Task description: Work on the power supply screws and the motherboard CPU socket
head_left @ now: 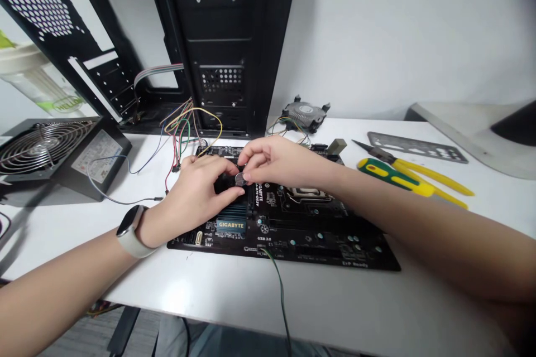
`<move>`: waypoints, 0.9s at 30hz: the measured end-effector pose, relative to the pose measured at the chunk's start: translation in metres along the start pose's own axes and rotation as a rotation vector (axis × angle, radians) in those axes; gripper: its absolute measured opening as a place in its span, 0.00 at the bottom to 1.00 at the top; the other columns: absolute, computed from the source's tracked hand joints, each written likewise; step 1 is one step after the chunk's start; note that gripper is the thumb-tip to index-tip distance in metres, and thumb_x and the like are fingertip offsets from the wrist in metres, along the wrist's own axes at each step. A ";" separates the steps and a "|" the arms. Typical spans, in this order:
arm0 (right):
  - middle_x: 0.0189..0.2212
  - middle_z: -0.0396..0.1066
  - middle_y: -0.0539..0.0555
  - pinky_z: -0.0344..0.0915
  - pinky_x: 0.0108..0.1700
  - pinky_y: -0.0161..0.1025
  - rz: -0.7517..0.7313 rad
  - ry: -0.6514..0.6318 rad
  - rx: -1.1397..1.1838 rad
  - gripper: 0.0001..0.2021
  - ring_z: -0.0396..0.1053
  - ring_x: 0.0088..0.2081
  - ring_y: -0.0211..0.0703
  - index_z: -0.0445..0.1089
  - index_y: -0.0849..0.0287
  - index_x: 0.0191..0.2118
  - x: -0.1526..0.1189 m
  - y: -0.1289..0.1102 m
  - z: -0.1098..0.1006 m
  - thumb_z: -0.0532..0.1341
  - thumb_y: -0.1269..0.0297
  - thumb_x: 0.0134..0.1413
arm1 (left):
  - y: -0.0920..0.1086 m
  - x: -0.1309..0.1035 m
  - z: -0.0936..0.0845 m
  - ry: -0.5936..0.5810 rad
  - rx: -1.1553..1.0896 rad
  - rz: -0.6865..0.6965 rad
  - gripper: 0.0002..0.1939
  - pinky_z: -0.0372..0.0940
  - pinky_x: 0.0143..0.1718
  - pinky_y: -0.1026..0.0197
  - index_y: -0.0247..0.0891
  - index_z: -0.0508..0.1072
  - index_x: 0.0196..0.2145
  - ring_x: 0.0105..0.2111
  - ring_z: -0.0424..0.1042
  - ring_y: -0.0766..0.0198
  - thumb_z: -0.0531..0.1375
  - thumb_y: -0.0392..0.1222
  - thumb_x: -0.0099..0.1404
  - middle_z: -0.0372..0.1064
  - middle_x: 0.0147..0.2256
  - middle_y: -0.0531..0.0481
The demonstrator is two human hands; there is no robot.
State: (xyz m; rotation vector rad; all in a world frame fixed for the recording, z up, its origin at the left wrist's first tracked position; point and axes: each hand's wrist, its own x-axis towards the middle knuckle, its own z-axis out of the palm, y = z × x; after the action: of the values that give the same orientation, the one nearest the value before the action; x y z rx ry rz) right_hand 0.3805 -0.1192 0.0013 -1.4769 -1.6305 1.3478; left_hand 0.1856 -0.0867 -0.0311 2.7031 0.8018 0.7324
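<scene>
Coin battery (240, 179) pinched in grip of right hand (274, 160); grip of left hand (200, 187) apart. Best handled by edges.

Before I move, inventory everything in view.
motherboard: 1, black, table centre
small disc: 1, silver, over motherboard
computer case: 1, black, behind motherboard
power supply: 1, dark, left
fan: 1, dark, beside case
loose wires: several, multicoloured, near case
cable: 1, green, motherboard front
pliers: 1, yellow-handled, right
hand tool: 1, green-yellow, by pliers
perforated plate: 1, grey, behind pliers
base: 1, pale, far right
cup: 1, clear, far left
table: 1, white, beneath
wall: 1, white, behind
trousers: 1 pair, blue, below table
watch: 1, pale, left wrist
left hand: 1, bare, over motherboard
right hand: 1, bare, pinching disc
</scene>
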 end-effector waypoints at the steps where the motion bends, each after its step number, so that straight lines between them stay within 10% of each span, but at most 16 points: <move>1: 0.24 0.75 0.46 0.59 0.28 0.29 -0.003 -0.004 -0.004 0.09 0.68 0.24 0.30 0.69 0.62 0.34 0.000 0.000 0.000 0.63 0.82 0.49 | 0.000 0.000 0.000 0.007 0.000 -0.001 0.07 0.56 0.41 0.56 0.39 0.72 0.36 0.35 0.73 0.58 0.66 0.40 0.61 0.76 0.34 0.54; 27: 0.21 0.70 0.44 0.63 0.30 0.28 -0.157 -0.038 -0.151 0.12 0.71 0.27 0.32 0.69 0.63 0.38 -0.003 0.002 0.001 0.58 0.84 0.51 | 0.000 -0.002 -0.001 0.025 -0.017 0.129 0.07 0.54 0.45 0.54 0.38 0.72 0.41 0.39 0.73 0.58 0.59 0.42 0.66 0.75 0.37 0.51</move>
State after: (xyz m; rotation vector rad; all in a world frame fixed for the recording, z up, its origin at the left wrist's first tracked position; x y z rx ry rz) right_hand 0.3814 -0.1221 -0.0006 -1.3818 -1.8663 1.1952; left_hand 0.1835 -0.0883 -0.0311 2.7559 0.6280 0.7990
